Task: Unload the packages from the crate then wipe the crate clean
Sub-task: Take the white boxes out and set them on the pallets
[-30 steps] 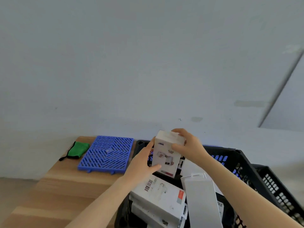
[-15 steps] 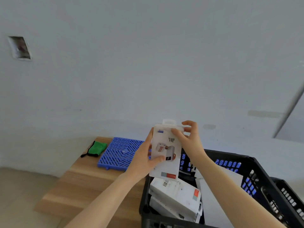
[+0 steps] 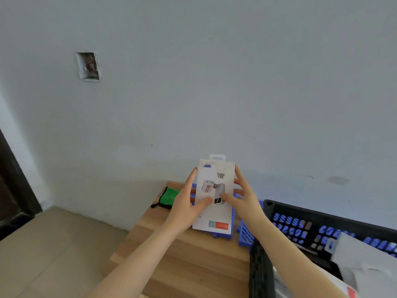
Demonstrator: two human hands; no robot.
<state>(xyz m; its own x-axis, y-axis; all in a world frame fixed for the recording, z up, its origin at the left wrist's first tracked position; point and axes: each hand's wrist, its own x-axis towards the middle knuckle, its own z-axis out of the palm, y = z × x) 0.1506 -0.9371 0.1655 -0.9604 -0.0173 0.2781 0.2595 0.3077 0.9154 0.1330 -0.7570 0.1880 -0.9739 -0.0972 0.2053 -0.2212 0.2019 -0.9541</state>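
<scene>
Head: left hand (image 3: pixel 184 208), right hand (image 3: pixel 247 201) seemingly grip package (image 3: pixel 216 186).

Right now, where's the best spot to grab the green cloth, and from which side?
Probably pinch the green cloth by its middle from above, coming from the left: it lies limp on the table, far left, and the blue mat and the left hand holding the white package crowd its right side.

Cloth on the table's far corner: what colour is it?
The cloth is bright green with a black edge, best seen in the head view.
</scene>
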